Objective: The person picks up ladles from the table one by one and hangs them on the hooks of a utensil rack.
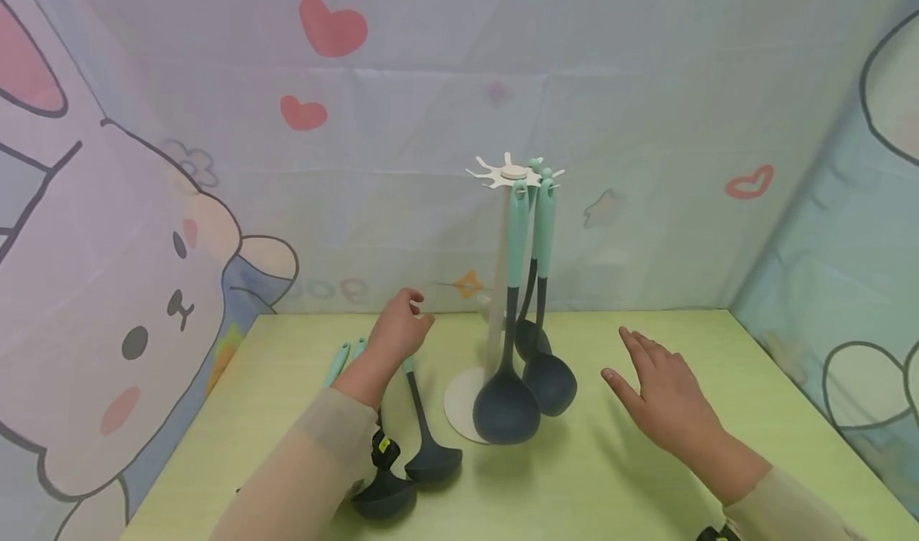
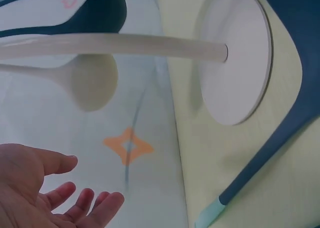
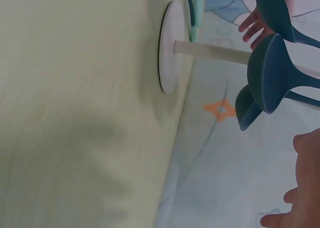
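Note:
A white utensil stand (image 1: pixel 494 341) with a round base and a hooked top holds three dark ladles or spoons with mint handles. The front hanging ladle (image 1: pixel 506 410) and the one beside it (image 1: pixel 551 385) face me; the third (image 1: pixel 530 335) is partly hidden behind them. My left hand (image 1: pixel 399 329), fingers loosely bent, hovers left of the stand and touches nothing. To the right, my right hand (image 1: pixel 664 397) is raised with its fingers extended, apart from the ladles. Beneath the left arm lie a dark ladle (image 1: pixel 433 461) and another ladle (image 1: pixel 385 496).
A further mint handle (image 1: pixel 337 364) shows beside the left forearm, its other end hidden. Behind the pole hangs a pale spoon-shaped utensil (image 2: pixel 94 83). The pale green table (image 1: pixel 574 485) ends at a printed cloth backdrop (image 1: pixel 646 126).

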### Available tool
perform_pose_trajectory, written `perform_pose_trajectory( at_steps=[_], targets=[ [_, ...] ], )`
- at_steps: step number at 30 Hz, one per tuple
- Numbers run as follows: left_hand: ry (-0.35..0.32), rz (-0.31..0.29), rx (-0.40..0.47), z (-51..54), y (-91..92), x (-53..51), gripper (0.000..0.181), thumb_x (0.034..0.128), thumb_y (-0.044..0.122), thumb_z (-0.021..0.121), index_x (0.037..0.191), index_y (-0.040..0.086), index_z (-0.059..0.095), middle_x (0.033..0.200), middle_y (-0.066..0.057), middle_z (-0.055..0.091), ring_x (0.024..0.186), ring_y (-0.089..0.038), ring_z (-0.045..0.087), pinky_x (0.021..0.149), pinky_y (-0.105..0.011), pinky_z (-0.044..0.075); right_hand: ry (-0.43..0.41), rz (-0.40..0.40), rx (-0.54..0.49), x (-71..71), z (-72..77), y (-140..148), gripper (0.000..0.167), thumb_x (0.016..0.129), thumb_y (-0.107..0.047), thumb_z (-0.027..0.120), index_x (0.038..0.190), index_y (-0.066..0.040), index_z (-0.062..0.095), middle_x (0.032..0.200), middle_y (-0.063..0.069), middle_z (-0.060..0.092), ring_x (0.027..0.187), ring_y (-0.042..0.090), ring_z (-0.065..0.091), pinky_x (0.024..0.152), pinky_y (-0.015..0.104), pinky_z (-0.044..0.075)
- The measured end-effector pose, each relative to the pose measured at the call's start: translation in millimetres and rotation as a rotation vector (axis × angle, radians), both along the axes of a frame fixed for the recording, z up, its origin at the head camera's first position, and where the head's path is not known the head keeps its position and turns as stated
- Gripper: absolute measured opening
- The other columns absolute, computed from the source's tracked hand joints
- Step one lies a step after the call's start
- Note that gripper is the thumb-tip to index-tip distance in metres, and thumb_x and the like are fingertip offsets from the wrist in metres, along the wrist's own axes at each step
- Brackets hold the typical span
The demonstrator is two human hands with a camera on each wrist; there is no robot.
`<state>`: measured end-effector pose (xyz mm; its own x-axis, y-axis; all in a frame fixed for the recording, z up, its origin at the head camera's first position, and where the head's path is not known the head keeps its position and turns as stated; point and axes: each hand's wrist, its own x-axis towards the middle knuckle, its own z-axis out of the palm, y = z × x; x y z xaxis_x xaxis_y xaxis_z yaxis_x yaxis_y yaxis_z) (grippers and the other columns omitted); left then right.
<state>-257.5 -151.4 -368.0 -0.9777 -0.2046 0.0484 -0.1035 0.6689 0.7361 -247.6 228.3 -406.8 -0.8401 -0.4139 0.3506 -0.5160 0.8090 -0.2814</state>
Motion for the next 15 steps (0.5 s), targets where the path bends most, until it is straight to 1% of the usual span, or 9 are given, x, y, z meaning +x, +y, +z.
perform_pose_trajectory(
  at_steps=[4,8,10,12,15],
  targets=[
    [-0.047,0.002,-0.048,-3.4,-4.8,-7.5,0.042,0.0994,0.022,0.057,0.137,0.005,0.047,0.132,-0.018,0.056,0.114,-0.032,0.058,0.091,-0.046,0.048,-0.046,-0.015,0.024,3.0,-7.2,1.1,0.075,0.102,-0.048,0.049,0.154,0.002,0.026,0.149,0.032,0.035,0.134,0.052,0.034,0.106,0.071,0.021],
    [-0.119,0.006,-0.073,-7.9,-6.5,-15.6,0.046,0.0989,0.023,0.06,0.138,0.005,0.045,0.132,-0.017,0.057,0.113,-0.031,0.058,0.093,-0.045,0.048,-0.071,-0.027,0.036,4.4,-13.0,1.8,0.077,0.102,-0.052,0.046,0.154,0.002,0.025,0.15,0.032,0.034,0.135,0.051,0.032,0.106,0.071,0.02],
    [-0.165,0.011,-0.082,-11.2,-6.5,-18.8,0.047,0.0981,0.021,0.062,0.139,0.005,0.044,0.129,-0.016,0.058,0.104,-0.028,0.06,0.089,-0.042,0.048,-0.077,-0.028,0.036,4.0,-15.2,2.1,0.078,0.102,-0.052,0.045,0.154,0.002,0.025,0.15,0.032,0.034,0.135,0.051,0.032,0.107,0.071,0.02],
    [-0.21,0.004,-0.103,-16.5,-6.4,-21.6,0.047,0.0973,0.016,0.061,0.139,0.004,0.043,0.129,-0.017,0.057,0.087,-0.023,0.059,0.079,-0.037,0.049,-0.085,-0.029,0.035,4.1,-16.5,2.3,0.078,0.102,-0.053,0.044,0.155,0.001,0.024,0.15,0.031,0.033,0.136,0.051,0.031,0.107,0.071,0.019],
    [-0.28,-0.011,-0.142,-25.8,-6.8,-23.8,0.047,0.0955,0.007,0.056,0.141,0.003,0.043,0.133,-0.021,0.053,0.066,-0.018,0.05,0.063,-0.032,0.044,-0.089,-0.027,0.026,5.0,-17.5,1.6,0.079,0.102,-0.054,0.044,0.155,0.001,0.024,0.151,0.031,0.033,0.136,0.051,0.031,0.107,0.071,0.019]
  ],
)
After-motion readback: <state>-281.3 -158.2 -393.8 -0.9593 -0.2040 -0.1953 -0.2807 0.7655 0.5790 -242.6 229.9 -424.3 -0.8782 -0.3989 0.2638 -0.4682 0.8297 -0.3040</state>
